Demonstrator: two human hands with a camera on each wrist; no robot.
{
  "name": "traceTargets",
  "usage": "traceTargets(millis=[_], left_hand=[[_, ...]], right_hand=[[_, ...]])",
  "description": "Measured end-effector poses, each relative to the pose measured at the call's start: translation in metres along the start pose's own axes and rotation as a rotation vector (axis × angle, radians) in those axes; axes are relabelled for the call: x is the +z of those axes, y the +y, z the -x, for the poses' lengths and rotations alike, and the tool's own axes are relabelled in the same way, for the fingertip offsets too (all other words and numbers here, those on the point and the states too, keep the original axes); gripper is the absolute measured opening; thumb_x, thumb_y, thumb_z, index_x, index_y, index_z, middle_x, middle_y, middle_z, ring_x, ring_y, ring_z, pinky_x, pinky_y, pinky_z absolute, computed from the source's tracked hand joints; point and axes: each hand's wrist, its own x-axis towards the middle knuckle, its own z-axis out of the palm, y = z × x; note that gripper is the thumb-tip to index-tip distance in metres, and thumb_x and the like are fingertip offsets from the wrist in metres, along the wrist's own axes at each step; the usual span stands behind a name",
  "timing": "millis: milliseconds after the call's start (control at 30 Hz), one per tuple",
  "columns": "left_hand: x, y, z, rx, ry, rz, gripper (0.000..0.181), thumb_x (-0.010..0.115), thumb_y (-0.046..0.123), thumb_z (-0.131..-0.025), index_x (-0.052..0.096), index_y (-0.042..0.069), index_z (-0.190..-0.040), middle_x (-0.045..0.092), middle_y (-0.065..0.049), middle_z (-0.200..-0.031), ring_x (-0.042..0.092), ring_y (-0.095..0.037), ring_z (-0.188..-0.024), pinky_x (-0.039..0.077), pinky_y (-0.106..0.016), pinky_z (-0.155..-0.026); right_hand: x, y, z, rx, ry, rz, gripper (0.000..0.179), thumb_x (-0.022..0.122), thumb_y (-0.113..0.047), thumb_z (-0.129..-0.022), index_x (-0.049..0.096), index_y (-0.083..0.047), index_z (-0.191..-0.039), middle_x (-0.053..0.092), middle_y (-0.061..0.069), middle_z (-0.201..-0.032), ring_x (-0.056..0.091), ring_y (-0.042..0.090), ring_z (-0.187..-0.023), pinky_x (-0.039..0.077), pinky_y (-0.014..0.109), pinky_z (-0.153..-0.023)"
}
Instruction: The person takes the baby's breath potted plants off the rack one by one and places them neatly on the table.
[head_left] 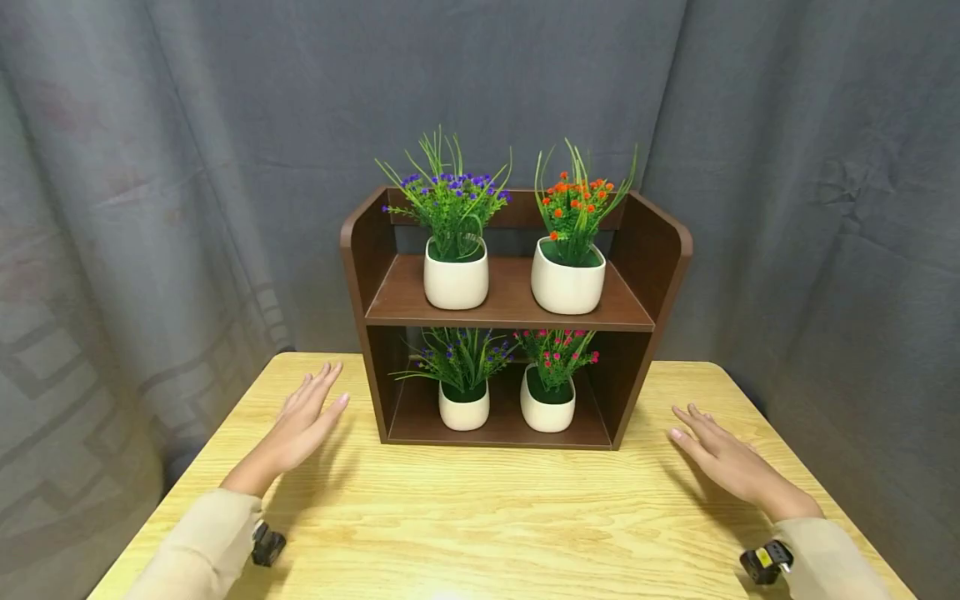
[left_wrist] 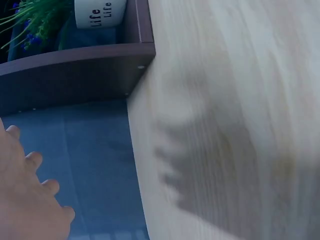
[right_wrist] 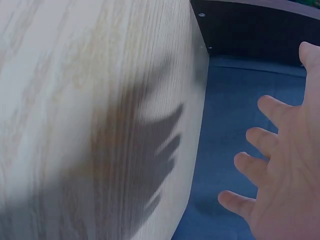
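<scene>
A dark brown two-tier shelf (head_left: 510,321) stands on the table between my hands. On its upper tier are a white pot with purple flowers (head_left: 456,279) and a white pot with orange flowers (head_left: 567,279). Below sit a pot with blue-violet flowers (head_left: 463,410) and a pot with pink flowers (head_left: 547,410). My left hand (head_left: 303,423) hovers left of the shelf, fingers extended, holding nothing. To the shelf's right, my right hand (head_left: 723,458) is likewise raised with fingers spread and nothing in it. Lettering shows on a pot (left_wrist: 100,12) in the left wrist view.
The light wooden table (head_left: 480,517) spreads in front of the shelf. Grey curtains (head_left: 300,100) hang behind it and down both sides. A small black device (head_left: 267,546) is strapped at the left wrist, another device (head_left: 765,562) at the right.
</scene>
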Motion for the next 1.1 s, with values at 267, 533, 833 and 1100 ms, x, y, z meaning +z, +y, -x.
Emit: traceTargets(millis=[267, 533, 833, 1100], left_hand=[[0.001, 0.01, -0.013, 0.052, 0.032, 0.043, 0.062, 0.035, 0.043, -0.109, 0.014, 0.019, -0.162, 0.01, -0.019, -0.164, 0.006, -0.05, -0.147, 0.005, -0.066, -0.113], [-0.001, 0.021, -0.022, 0.071, 0.066, 0.087, 0.061, 0.034, 0.04, -0.109, 0.014, 0.016, -0.162, 0.015, -0.021, -0.163, 0.013, -0.045, -0.147, 0.008, -0.066, -0.113], [-0.004, 0.03, -0.034, 0.117, 0.147, 0.173, 0.058, 0.037, 0.037, -0.109, 0.02, 0.016, -0.161, 0.03, -0.019, -0.157, 0.031, -0.042, -0.141, 0.025, -0.065, -0.109], [-0.005, 0.045, -0.041, 0.142, 0.317, 0.238, 0.051, 0.038, 0.033, -0.11, 0.035, 0.011, -0.155, 0.049, -0.02, -0.138, 0.051, -0.038, -0.122, 0.042, -0.054, -0.095]], right_hand=[[-0.001, -0.002, 0.0, -0.024, -0.01, -0.032, 0.065, 0.034, -0.045, -0.109, 0.026, -0.003, -0.157, 0.015, 0.034, -0.158, 0.02, 0.06, -0.138, 0.017, 0.083, -0.094], [-0.003, -0.008, -0.001, -0.029, 0.0, -0.035, 0.066, 0.035, -0.047, -0.108, 0.028, -0.003, -0.156, 0.018, 0.034, -0.158, 0.021, 0.059, -0.139, 0.02, 0.081, -0.095], [-0.005, -0.011, 0.0, -0.062, 0.004, -0.072, 0.063, 0.036, -0.044, -0.109, 0.027, -0.003, -0.157, 0.017, 0.033, -0.158, 0.019, 0.059, -0.139, 0.02, 0.079, -0.097], [-0.006, -0.018, -0.001, -0.109, 0.035, -0.084, 0.059, 0.038, -0.039, -0.109, 0.031, 0.0, -0.154, 0.022, 0.034, -0.156, 0.022, 0.057, -0.139, 0.022, 0.076, -0.1]])
